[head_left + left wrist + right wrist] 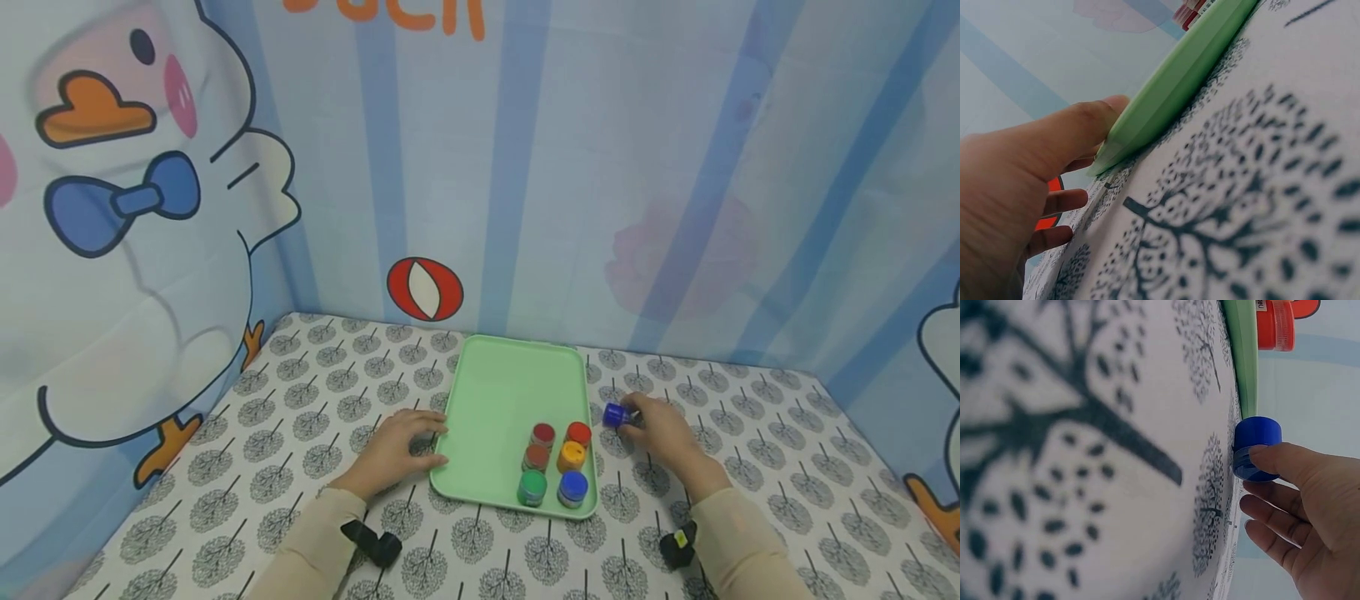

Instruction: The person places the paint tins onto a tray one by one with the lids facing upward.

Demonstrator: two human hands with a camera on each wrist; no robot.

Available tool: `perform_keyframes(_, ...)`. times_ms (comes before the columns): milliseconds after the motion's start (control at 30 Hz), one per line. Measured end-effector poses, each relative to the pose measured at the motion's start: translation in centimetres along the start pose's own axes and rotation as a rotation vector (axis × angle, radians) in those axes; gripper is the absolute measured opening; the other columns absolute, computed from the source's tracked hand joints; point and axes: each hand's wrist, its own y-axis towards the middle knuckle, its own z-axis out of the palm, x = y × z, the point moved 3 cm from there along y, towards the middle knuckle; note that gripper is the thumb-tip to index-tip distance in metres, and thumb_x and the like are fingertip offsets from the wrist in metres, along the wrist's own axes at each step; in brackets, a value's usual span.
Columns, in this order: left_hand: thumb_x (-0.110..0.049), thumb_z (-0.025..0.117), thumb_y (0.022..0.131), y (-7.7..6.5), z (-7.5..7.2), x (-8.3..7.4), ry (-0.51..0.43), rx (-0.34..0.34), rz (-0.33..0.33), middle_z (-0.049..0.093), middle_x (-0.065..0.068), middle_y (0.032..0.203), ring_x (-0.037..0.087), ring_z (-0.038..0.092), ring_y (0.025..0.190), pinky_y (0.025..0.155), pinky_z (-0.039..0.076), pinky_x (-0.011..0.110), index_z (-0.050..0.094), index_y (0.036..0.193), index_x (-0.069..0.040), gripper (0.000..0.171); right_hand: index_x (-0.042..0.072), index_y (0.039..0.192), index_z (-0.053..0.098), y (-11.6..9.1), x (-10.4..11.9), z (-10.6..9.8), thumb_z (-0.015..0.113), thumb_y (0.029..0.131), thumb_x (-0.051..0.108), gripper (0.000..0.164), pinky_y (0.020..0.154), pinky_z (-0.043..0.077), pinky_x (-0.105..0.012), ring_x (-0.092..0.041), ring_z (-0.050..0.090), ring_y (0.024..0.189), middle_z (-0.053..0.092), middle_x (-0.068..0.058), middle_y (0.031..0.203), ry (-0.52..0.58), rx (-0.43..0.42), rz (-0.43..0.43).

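Observation:
My right hand point(670, 433) pinches a small jar with a dark blue lid point(616, 416) between thumb and fingers, just right of the tray. The jar point(1258, 432) is tipped on its side close to the cloth, its lid turned toward the tray. At the light green tray's point(495, 375) left rim, my left hand point(393, 446) rests with thumb and fingers spread; its thumb touches the rim in the left wrist view. On the tray's near right part stand jars with dark red point(543, 434), brownish red point(536, 457), green point(532, 487), red point(578, 433), orange point(571, 455) and blue point(572, 487) lids.
A white cloth with grey tree prints point(300, 417) covers the table. Behind it hangs a striped blue curtain point(570, 167) with a large cartoon duck at the left. Black straps with small devices point(372, 543) sit on both wrists.

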Motion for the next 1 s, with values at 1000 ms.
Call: perform_keyframes(1000,-0.032,0.078,0.079,0.02,0.03,-0.04,0.014,-0.01,-0.005,0.061,0.0,0.133,0.027,0.053,0.126,0.11,0.041,0.051,0.068,0.117,-0.015,0.042,-0.001,0.116,0.063,-0.14,0.66,-0.73,0.071,0.084,0.015,0.037,0.085,0.055,-0.052,-0.034,0.063,0.097,0.066,-0.02,0.11,-0.008,-0.064,-0.078)
